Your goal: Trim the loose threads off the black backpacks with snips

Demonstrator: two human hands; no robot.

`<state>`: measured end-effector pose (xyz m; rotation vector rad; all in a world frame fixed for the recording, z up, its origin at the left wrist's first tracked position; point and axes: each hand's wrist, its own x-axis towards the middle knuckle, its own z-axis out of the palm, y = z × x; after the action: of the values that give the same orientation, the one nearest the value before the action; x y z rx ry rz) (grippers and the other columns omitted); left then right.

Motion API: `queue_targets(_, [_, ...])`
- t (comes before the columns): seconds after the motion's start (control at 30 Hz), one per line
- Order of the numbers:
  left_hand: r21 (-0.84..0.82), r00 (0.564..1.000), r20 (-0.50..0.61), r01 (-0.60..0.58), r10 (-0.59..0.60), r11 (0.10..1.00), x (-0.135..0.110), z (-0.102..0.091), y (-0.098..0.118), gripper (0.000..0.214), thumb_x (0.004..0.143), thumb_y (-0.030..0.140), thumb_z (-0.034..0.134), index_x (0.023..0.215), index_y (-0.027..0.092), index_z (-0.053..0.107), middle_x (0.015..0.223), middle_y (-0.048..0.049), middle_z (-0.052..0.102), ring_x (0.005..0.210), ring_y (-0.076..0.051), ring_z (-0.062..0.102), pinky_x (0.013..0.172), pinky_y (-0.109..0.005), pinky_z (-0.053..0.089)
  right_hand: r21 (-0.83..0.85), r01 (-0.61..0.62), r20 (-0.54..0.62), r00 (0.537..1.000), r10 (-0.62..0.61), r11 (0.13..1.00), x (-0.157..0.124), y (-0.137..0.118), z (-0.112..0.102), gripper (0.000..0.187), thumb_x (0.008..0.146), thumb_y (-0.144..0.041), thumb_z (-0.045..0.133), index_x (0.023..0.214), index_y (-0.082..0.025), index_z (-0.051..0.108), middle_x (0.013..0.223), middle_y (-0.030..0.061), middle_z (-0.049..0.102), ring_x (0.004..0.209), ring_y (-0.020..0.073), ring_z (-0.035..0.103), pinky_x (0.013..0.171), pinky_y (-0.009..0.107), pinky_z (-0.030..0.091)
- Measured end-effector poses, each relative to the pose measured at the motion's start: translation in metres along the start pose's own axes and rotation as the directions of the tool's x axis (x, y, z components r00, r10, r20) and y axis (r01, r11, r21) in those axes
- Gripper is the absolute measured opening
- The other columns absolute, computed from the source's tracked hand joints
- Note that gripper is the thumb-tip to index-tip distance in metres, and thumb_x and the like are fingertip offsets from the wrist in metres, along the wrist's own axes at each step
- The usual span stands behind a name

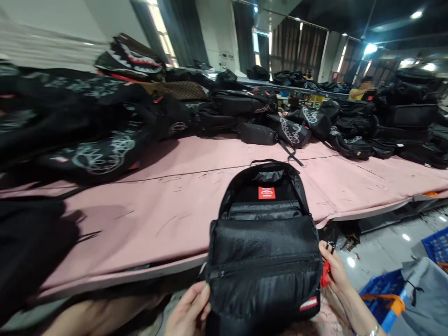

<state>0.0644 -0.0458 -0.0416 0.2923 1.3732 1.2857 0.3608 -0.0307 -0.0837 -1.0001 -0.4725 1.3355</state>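
Observation:
A black backpack (262,280) stands tilted at the pink table's front edge. Its top compartment is unzipped and folded open, so a red label (266,192) and the dark lining show. My left hand (191,305) pinches the bag's lower left side between thumb and fingers. On the opposite side, my right hand (334,268) grips the bag's right edge, its fingertips partly hidden. A small red item (325,274) shows at that palm, with a black part above the fingers; its kind is unclear. A red and white patch (308,304) sits low on the bag's front.
Black bags with white line drawings (103,154) are heaped on the left of the pink-covered table (168,205). More black bags (353,126) line its far side. Blue crates (381,298) stand on the floor at right. A person in yellow (357,93) is in the background.

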Motion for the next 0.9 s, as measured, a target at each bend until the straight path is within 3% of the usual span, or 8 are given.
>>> queue_targets(0.27, [-0.041,0.995,0.081,-0.061,0.065,0.997,-0.001,-0.006,-0.005,0.037,0.046,0.04,0.08,0.063,0.016,0.058,0.046,0.008,0.041,0.042,-0.003,0.029,0.039,-0.015,0.025,-0.261,0.059,0.025,0.998,-0.055,0.964,-0.002,-0.002,-0.001,0.035,0.067,-0.049,0.068,0.067,-0.021,0.045,0.066,-0.0033,0.045,0.059,0.0125,0.044,0.057,0.023,0.042])
queue_targets(0.37, [-0.006,0.989,0.113,-0.092,0.092,0.996,0.001,-0.007,-0.003,0.038,0.049,0.043,0.078,0.059,0.015,0.054,0.047,0.0076,0.041,0.043,-0.004,0.03,0.04,-0.015,0.025,-0.412,0.126,0.085,0.991,-0.1,0.902,0.003,-0.003,-0.01,0.039,0.069,-0.051,0.065,0.064,-0.02,0.042,0.063,-0.0034,0.039,0.058,0.0118,0.038,0.055,0.023,0.038])
queue_targets(0.5, [0.014,0.98,0.103,-0.174,0.172,0.985,0.003,-0.003,0.01,0.038,0.052,0.044,0.076,0.07,0.017,0.057,0.055,0.0066,0.047,0.048,-0.005,0.037,0.045,-0.016,0.031,-0.579,0.214,0.156,0.976,-0.15,0.787,0.009,-0.003,-0.02,0.04,0.071,-0.054,0.062,0.063,-0.019,0.043,0.063,-0.0028,0.036,0.06,0.0121,0.035,0.056,0.023,0.034])
queue_targets(0.67, [0.049,0.967,0.077,-0.246,0.242,0.968,0.011,0.006,0.026,0.041,0.045,0.044,0.078,0.068,0.014,0.06,0.058,0.0038,0.053,0.055,-0.01,0.045,0.052,-0.019,0.037,-0.611,0.222,0.142,0.975,-0.171,0.76,0.007,-0.002,-0.021,0.041,0.069,-0.056,0.062,0.063,-0.019,0.045,0.064,-0.002,0.037,0.063,0.0133,0.035,0.058,0.024,0.034])
queue_targets(0.83, [-0.029,0.969,0.221,-0.103,0.107,0.994,0.004,0.007,0.025,0.033,0.05,0.038,0.077,0.068,0.016,0.061,0.055,0.0043,0.054,0.053,-0.01,0.047,0.056,-0.022,0.039,-0.577,0.2,0.133,0.98,-0.15,0.792,0.003,-0.005,-0.022,0.041,0.07,-0.056,0.061,0.064,-0.019,0.045,0.065,-0.0014,0.037,0.063,0.0136,0.036,0.058,0.024,0.036])
queue_targets(0.9, [0.003,0.962,0.257,-0.1,0.096,0.995,0.001,0.001,0.027,0.031,0.053,0.04,0.075,0.066,0.017,0.059,0.058,0.0029,0.056,0.057,-0.012,0.05,0.058,-0.024,0.041,-0.554,0.214,0.144,0.977,-0.16,0.805,0.0,-0.006,-0.022,0.04,0.071,-0.055,0.06,0.063,-0.019,0.044,0.064,-0.0019,0.035,0.061,0.0131,0.034,0.056,0.024,0.035])
